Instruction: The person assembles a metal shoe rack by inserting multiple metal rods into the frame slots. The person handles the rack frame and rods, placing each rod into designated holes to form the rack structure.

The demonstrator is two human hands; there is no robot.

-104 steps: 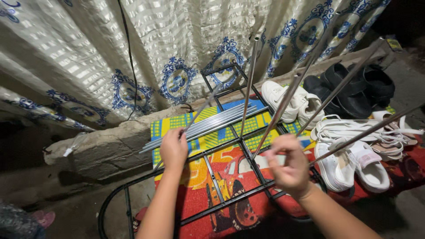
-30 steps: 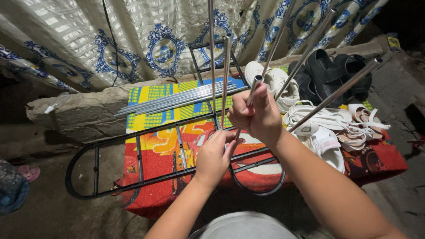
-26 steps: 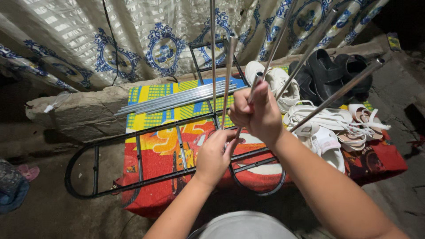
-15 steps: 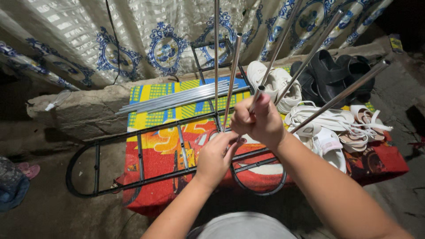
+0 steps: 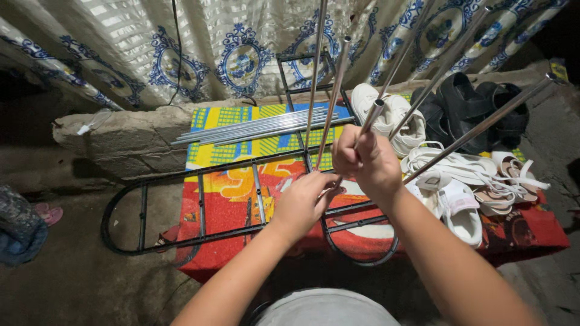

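My right hand (image 5: 367, 160) is closed around the upper part of a silver metal tube (image 5: 370, 121) that stands up from a black metal rack frame (image 5: 199, 205) lying on the colourful mat (image 5: 241, 151). My left hand (image 5: 301, 202) grips the same tube low down, where it meets the frame. Several other silver tubes (image 5: 329, 90) stand upright from the frame and lean toward the camera. A bundle of loose tubes (image 5: 260, 125) lies flat on the mat beyond the frame.
White sneakers (image 5: 393, 115), black sandals (image 5: 477, 108) and strappy white and pink sandals (image 5: 477, 181) lie on the mat at the right. A rough stone ledge (image 5: 115, 142) and a patterned curtain (image 5: 199, 48) are behind. Dark cloth (image 5: 18, 229) sits at the far left.
Both hands went from separate tubes to one tube. Over the last second they keep their grip; the view has shifted slightly, and the scene sits further right in the frame.
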